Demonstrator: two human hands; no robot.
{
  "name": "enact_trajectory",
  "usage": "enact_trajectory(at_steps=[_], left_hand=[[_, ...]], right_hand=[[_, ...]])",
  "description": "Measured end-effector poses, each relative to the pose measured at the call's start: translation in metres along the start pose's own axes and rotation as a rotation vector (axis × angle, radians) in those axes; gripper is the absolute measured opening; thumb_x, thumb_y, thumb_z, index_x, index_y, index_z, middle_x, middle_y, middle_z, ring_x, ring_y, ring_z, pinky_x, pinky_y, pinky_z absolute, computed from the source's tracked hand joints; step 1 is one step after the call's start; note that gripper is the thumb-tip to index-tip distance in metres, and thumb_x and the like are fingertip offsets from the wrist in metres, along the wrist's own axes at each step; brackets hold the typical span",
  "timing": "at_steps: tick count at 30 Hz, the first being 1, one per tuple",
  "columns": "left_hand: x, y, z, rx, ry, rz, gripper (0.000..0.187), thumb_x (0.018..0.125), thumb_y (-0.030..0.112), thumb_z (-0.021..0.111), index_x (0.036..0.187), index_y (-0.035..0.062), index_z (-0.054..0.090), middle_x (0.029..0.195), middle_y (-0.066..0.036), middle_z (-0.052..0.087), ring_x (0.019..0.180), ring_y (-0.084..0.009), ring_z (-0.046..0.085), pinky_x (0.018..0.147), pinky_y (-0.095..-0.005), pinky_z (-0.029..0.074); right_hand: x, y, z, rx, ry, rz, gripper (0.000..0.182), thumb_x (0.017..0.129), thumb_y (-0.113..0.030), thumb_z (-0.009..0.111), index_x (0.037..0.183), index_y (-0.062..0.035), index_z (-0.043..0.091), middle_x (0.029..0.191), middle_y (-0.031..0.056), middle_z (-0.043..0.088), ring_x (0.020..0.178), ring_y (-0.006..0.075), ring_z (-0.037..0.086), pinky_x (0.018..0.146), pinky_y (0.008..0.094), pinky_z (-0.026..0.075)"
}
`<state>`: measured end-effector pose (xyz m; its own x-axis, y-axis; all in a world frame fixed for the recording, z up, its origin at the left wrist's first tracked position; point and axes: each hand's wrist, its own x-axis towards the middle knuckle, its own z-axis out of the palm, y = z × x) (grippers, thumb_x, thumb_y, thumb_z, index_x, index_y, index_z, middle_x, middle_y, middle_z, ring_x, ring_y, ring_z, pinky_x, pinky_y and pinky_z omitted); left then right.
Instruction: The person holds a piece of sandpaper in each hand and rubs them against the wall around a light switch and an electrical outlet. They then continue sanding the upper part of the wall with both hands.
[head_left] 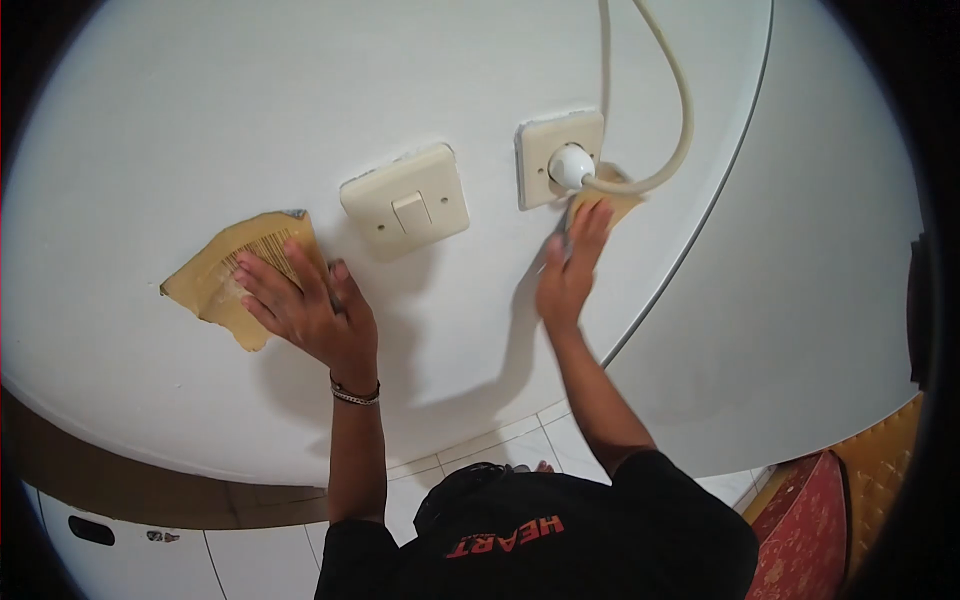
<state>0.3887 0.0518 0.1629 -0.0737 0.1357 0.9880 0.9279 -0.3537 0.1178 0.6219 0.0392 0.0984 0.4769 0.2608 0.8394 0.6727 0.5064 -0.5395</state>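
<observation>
My left hand (310, 310) lies with its fingers spread on a torn piece of yellow-brown sandpaper (215, 270), pressing it flat to the white wall (250, 120). Stripes of print show on the paper's back. To the right of it sits a cream light switch (405, 203). My right hand (573, 265) holds a smaller sandpaper piece (620, 205) against the wall, just below a cream socket (545, 150). A white plug (571, 166) is in the socket, and its cord (685, 110) loops over the right-hand piece.
A dark groove (680, 265) runs down the wall on the right. White floor tiles (520, 445) show below. At the bottom left is a white cabinet (260, 560); at the bottom right, a red patterned cushion (805, 530).
</observation>
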Motion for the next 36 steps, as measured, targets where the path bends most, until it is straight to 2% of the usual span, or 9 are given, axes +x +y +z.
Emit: enact_trajectory(at_steps=[4, 6, 13, 18, 21, 26, 29, 32, 36], left_hand=[[-0.004, -0.009, 0.004, -0.037, 0.051, -0.060, 0.048, 0.093, 0.034, 0.042, 0.131, 0.0054, 0.044, 0.143, -0.025, 0.025, 0.134, -0.0402, 0.020, 0.106, -0.0503, 0.013], [-0.004, -0.008, 0.005, 0.066, 0.069, -0.036, 0.049, 0.093, 0.034, 0.043, 0.132, 0.0042, 0.043, 0.143, -0.023, 0.028, 0.134, -0.0373, 0.024, 0.105, -0.0483, 0.017], [-0.008, -0.006, 0.005, 0.104, 0.078, -0.003, 0.047, 0.093, 0.032, 0.041, 0.131, 0.0039, 0.044, 0.142, -0.020, 0.030, 0.133, -0.0364, 0.025, 0.104, -0.0481, 0.018], [-0.014, -0.020, 0.002, 0.097, 0.026, 0.009, 0.048, 0.092, 0.031, 0.043, 0.133, 0.0068, 0.042, 0.144, -0.022, 0.026, 0.133, -0.0395, 0.022, 0.104, -0.0520, 0.016], [-0.015, -0.027, 0.002, 0.071, 0.091, 0.017, 0.050, 0.091, 0.035, 0.045, 0.135, 0.0120, 0.041, 0.145, -0.024, 0.021, 0.133, -0.0433, 0.020, 0.103, -0.0540, 0.016], [-0.033, -0.021, -0.001, 0.131, 0.009, -0.068, 0.049, 0.090, 0.036, 0.046, 0.135, 0.0180, 0.041, 0.145, -0.026, 0.018, 0.133, -0.0450, 0.019, 0.100, -0.0540, 0.018], [-0.057, -0.027, -0.001, 0.121, -0.044, -0.056, 0.048, 0.090, 0.036, 0.045, 0.134, 0.0180, 0.043, 0.145, -0.027, 0.019, 0.132, -0.0437, 0.021, 0.099, -0.0538, 0.019], [-0.039, -0.043, -0.019, 0.128, -0.058, -0.002, 0.046, 0.090, 0.035, 0.044, 0.132, 0.0162, 0.046, 0.144, -0.027, 0.019, 0.132, -0.0427, 0.022, 0.098, -0.0546, 0.020], [-0.024, -0.071, -0.014, 0.248, 0.082, -0.057, 0.044, 0.092, 0.035, 0.040, 0.129, 0.0136, 0.049, 0.144, -0.027, 0.020, 0.134, -0.0418, 0.020, 0.098, -0.0548, 0.019]], right_hand=[[-0.034, 0.002, 0.002, -0.268, -0.240, -0.158, 0.059, 0.085, -0.019, 0.052, 0.135, 0.0056, 0.031, 0.145, 0.0256, 0.019, 0.137, 0.0381, 0.012, 0.108, 0.0518, 0.006], [-0.009, 0.010, -0.005, -0.217, -0.052, -0.150, 0.058, 0.088, -0.021, 0.049, 0.136, 0.0056, 0.029, 0.145, 0.0241, 0.019, 0.137, 0.0363, 0.012, 0.107, 0.0497, 0.007], [-0.001, 0.005, 0.003, -0.198, 0.042, 0.084, 0.061, 0.093, -0.024, 0.040, 0.141, 0.0042, 0.016, 0.149, 0.0194, 0.013, 0.138, 0.0305, 0.013, 0.106, 0.0449, 0.007], [-0.094, -0.008, 0.014, -0.370, -0.334, -0.083, 0.066, 0.092, -0.033, 0.040, 0.139, 0.0074, 0.016, 0.147, 0.0233, 0.015, 0.137, 0.0361, 0.012, 0.107, 0.0487, 0.004], [-0.038, -0.003, 0.011, 0.006, 0.073, 0.072, 0.060, 0.093, -0.024, 0.040, 0.139, 0.0070, 0.019, 0.147, 0.0227, 0.016, 0.137, 0.0338, 0.015, 0.108, 0.0437, 0.007], [-0.023, -0.011, 0.026, -0.031, 0.089, 0.128, 0.061, 0.092, -0.020, 0.042, 0.141, 0.0045, 0.014, 0.148, 0.0206, 0.012, 0.138, 0.0333, 0.009, 0.110, 0.0430, 0.003], [-0.098, -0.038, 0.043, -0.176, -0.261, -0.108, 0.066, 0.089, -0.028, 0.047, 0.139, 0.0061, 0.019, 0.147, 0.0239, 0.012, 0.137, 0.0372, 0.012, 0.108, 0.0511, 0.006], [-0.094, -0.006, 0.021, -0.240, -0.232, -0.045, 0.064, 0.091, -0.027, 0.045, 0.138, 0.0063, 0.020, 0.147, 0.0244, 0.013, 0.137, 0.0370, 0.012, 0.109, 0.0485, 0.007], [-0.019, 0.006, 0.012, -0.061, 0.087, 0.249, 0.061, 0.093, -0.022, 0.042, 0.140, 0.0047, 0.014, 0.148, 0.0219, 0.012, 0.137, 0.0348, 0.011, 0.110, 0.0434, 0.009]])
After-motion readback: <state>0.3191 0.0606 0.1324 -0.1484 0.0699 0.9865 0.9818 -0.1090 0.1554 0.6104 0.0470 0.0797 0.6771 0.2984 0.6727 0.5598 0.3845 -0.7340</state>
